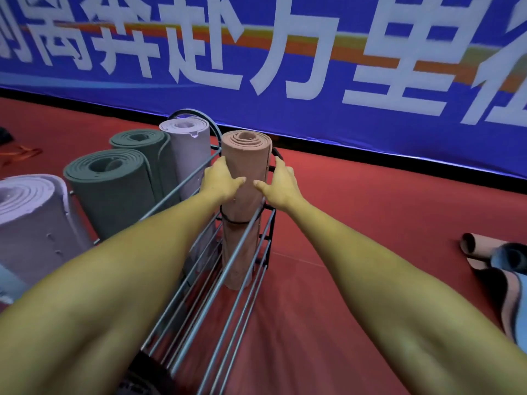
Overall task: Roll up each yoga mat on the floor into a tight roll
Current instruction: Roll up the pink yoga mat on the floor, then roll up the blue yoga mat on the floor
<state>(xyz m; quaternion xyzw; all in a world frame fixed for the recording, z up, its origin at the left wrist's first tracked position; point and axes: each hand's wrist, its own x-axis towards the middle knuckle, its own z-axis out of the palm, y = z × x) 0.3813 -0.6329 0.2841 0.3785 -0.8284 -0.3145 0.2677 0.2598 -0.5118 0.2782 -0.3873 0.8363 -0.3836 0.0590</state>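
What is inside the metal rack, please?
One pink rolled mat stands upright at the far end of the metal rack, with the left hand and right hand on its sides. The arms hide the rack's near end.

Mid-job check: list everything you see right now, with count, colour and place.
Pink rolled mat: 1, salmon pink, upright in the wire rack, black band around its middle.
Lilac rolled mats: 2, pale purple, one upright at the rack's far left, one at the frame's left edge.
Green rolled mats: 2, grey-green, upright left of the rack.
Wire rack: 1, grey metal, centre.
Loose mats: pink and blue, partly rolled on the floor at right; count unclear.
Banner: 1, blue with white characters, back wall.
Floor: red.
Left hand: on the pink roll's left side.
Right hand: on its right side.
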